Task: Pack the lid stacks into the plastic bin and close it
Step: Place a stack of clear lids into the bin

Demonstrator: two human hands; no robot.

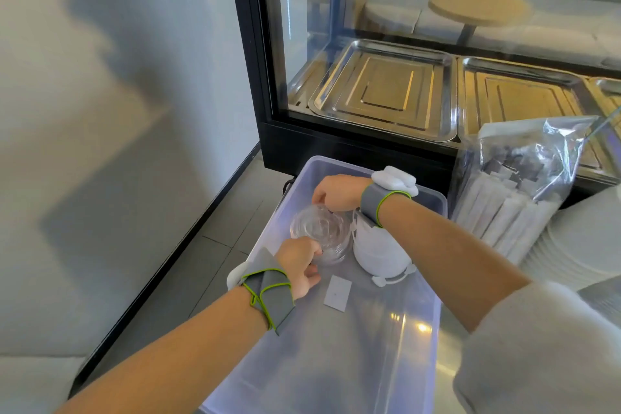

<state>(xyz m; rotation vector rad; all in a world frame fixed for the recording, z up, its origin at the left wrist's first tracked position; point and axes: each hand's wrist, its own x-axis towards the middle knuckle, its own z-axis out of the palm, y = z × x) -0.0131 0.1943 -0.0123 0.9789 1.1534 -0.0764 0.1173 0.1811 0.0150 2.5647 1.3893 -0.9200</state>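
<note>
A translucent plastic bin stands open in front of me. Inside it, at the far left, sits a stack of clear dome lids. My left hand grips the stack's near side and my right hand holds its far top edge. Right beside it in the bin lies a stack of white lids wrapped in plastic. A small white paper slip lies on the bin floor. No bin lid shows in this view.
A glass display case with steel trays stands just behind the bin. A clear bag of wrapped straws leans at the right, next to a pile of white plates. Tiled floor and a wall lie to the left.
</note>
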